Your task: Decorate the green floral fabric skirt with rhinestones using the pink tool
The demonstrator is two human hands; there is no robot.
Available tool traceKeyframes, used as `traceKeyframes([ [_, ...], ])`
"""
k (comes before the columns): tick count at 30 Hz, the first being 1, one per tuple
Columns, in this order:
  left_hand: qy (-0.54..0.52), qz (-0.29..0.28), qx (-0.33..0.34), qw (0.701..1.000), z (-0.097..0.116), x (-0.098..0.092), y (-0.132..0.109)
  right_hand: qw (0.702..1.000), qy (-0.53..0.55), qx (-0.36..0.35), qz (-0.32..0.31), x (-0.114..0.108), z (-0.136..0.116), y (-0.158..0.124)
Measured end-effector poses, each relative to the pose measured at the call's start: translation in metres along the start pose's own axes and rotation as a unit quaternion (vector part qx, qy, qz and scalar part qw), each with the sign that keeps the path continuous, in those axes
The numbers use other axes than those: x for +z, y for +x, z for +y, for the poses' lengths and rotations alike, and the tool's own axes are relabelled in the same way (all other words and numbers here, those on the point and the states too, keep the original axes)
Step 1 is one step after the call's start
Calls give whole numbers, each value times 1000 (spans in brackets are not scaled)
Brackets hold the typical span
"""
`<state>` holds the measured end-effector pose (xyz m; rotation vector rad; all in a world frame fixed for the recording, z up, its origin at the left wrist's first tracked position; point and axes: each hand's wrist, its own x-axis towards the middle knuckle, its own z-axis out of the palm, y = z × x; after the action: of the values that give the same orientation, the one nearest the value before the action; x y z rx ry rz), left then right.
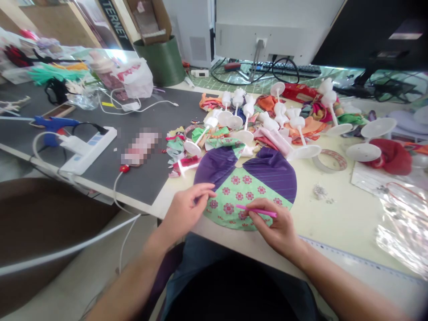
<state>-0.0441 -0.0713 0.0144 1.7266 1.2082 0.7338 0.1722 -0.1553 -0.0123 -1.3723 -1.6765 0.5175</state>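
Note:
A round piece of cloth, green with pink flowers [239, 195] and with two purple striped parts [274, 171], lies flat at the table's front edge. My right hand [272, 225] pinches a thin pink stick [262, 211], its tip over the flowered green part. At the cloth's left edge is my left hand [187, 207], its fingers bent and pointing inward; whether the thumb and fingertips hold anything is too small to tell. Just behind the cloth stand and lie several small white mannequin stands [247, 111] among colourful fabric scraps.
A roll of tape [330, 160] and small metallic bits [320, 191] lie to the right, near a clear plastic bag [401, 227]. At left are a phone [140, 149], a power strip [88, 151] and a blue glue gun [55, 125]. A ruler [351, 258] runs along the front edge.

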Motion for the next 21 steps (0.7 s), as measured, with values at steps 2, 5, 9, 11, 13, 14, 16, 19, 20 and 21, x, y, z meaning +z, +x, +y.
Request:
traceKeyframes([
  [2, 72, -55, 78, 993, -6, 0, -2, 999, -21, -22, -13, 2, 1, 1],
  [5, 172, -109, 193, 960, -10, 0, -2, 998, -38, -42, -26, 3, 1, 2],
  [9, 240, -143, 246, 928, -10, 1, -2, 997, -43, -42, -41, 3, 2, 2],
  [11, 255, -151, 263, 918, -10, 2, -3, 997, -41, -41, -47, 3, 3, 1],
  [13, 262, -151, 277, 912, -10, 4, -4, 997, -39, -43, -50, 4, 3, 1],
  [14, 262, -151, 282, 911, -10, 5, -4, 997, -38, -45, -51, 4, 4, 1],
  [16, 255, -151, 283, 912, -11, 6, -4, 997, -39, -48, -54, 5, 4, 1],
  [19, 239, -155, 275, 918, -11, 7, -3, 996, -43, -52, -55, 5, 4, 1],
  [20, 236, -158, 274, 919, -11, 7, -3, 996, -44, -53, -54, 5, 4, 1],
  [21, 234, -162, 274, 919, -12, 8, -3, 996, -44, -54, -53, 6, 4, 1],
])
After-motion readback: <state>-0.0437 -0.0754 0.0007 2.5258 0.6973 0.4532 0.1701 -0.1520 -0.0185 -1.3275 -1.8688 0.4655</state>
